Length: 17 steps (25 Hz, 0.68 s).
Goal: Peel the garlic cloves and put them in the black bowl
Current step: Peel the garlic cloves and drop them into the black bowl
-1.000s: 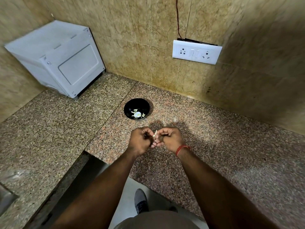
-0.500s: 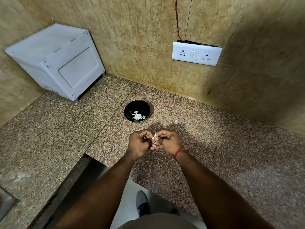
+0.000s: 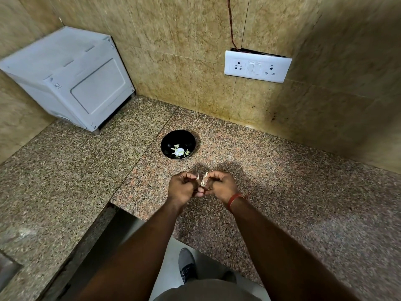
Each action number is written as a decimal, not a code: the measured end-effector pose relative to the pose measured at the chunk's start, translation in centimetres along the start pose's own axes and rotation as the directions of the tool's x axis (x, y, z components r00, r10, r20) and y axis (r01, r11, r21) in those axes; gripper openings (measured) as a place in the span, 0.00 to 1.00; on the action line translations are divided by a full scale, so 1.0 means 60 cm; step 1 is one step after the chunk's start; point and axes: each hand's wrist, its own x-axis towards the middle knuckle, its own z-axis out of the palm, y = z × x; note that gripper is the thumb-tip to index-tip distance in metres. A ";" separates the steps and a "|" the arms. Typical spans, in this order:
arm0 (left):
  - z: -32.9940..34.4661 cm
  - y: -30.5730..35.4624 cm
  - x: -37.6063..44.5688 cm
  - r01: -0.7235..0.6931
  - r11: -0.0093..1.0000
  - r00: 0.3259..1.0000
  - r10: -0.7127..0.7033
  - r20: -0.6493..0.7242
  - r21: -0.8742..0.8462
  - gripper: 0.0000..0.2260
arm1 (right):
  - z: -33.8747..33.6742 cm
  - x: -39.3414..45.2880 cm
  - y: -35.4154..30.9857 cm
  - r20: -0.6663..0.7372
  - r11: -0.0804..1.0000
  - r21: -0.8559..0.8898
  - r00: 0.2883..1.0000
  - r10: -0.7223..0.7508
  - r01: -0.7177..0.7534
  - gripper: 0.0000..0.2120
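The black bowl stands on the granite counter, and all places here are given from this bowl. Inside the bowl lie some pale garlic pieces, gathered at the side nearer to the person. Just in front of the bowl, on the person's side and a little to the right, both hands are held together above the counter. The left hand has its fingers curled and pinches a thin strip of skin that points upward. The right hand also has curled fingers and holds the garlic clove, from which another pale flake of skin stands up. The fingertips of the two hands touch below the clove. A red thread band is around the right wrist. Far to the left of the bowl and behind it, a white appliance stands in the corner of the counter. Behind the bowl and to the right, a white switch and socket plate is fixed on the tiled wall, with a thin wire going up from it.
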 end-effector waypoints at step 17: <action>-0.015 -0.093 0.034 0.088 0.968 0.995 -0.095 0.017 0.234 0.08 | -0.023 0.058 0.139 -0.044 0.867 0.176 0.876 0.481 -0.467 0.05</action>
